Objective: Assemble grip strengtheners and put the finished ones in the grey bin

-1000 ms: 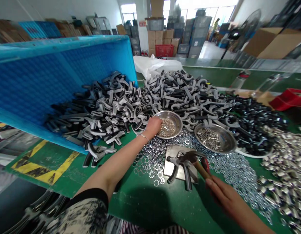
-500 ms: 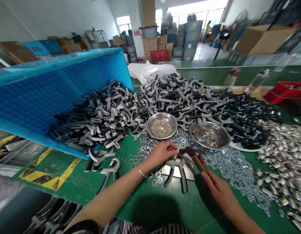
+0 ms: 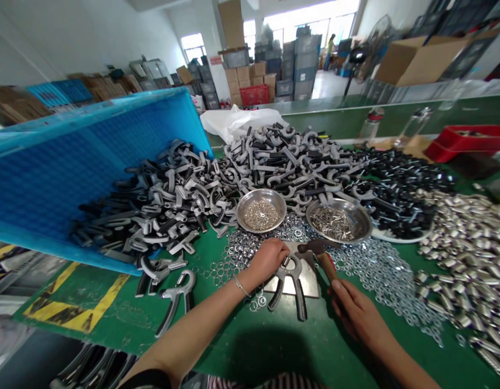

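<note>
My left hand (image 3: 268,262) is closed, its fingertips pinched together at the top end of a grey and black hand grip (image 3: 299,294). Whatever lies between those fingertips is hidden. The grip rests on a flat metal plate (image 3: 310,286), its two handles pointing toward me and a coil spring partly showing near my fingers. In my right hand (image 3: 355,310) is a hammer (image 3: 326,265), held by its wooden handle. The hammer's head is just right of the grip's top, over the plate's far edge. Another hand grip (image 3: 179,297) with a spring lies left of my forearm.
Steel bowls of small rings (image 3: 261,212) and pins (image 3: 338,221) stand beyond my hands. Loose washers (image 3: 379,281) surround the plate. Grip halves (image 3: 274,156) are heaped behind, spilling from a blue crate (image 3: 99,135). Metal cylinders (image 3: 472,254) and black parts (image 3: 407,189) lie right.
The whole view has shifted slightly left. Relative to the plate, the hammer head has moved a little right and away. My left hand stays at the top of the grip.
</note>
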### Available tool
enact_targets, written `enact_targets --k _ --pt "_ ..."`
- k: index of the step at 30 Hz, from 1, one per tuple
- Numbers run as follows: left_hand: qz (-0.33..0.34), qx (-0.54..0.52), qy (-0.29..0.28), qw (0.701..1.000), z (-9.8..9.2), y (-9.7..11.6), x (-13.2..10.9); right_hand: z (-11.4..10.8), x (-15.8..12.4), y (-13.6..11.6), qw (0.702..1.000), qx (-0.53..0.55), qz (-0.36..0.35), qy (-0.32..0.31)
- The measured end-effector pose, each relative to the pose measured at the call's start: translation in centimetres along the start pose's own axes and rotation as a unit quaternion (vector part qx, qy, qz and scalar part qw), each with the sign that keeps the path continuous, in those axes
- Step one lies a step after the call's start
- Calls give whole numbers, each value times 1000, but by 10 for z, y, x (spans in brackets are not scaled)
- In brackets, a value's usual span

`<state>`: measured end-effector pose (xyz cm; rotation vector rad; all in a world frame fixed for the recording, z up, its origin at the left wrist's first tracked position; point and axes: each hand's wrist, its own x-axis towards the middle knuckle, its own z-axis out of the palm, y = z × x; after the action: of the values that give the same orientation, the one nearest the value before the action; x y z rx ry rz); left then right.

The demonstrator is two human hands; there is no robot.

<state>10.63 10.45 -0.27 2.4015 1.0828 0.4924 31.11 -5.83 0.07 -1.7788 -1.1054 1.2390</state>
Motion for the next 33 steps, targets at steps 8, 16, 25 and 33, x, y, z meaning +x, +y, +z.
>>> enact_targets --k 8,16,25,33 --pt "107 178 -20 978 1 3 -6 5 -11 -6 999 29 33 -13" --pt "75 137 10 988 0 3 -15 -26 -4 -20 984 -165 -60 -26" --pt "90 169 -79 978 -34 13 -58 -31 7 -73 934 -330 -134 4" --pt "98 217 -78 968 -26 7 -51 -23 31 -65 909 -396 -127 -43"
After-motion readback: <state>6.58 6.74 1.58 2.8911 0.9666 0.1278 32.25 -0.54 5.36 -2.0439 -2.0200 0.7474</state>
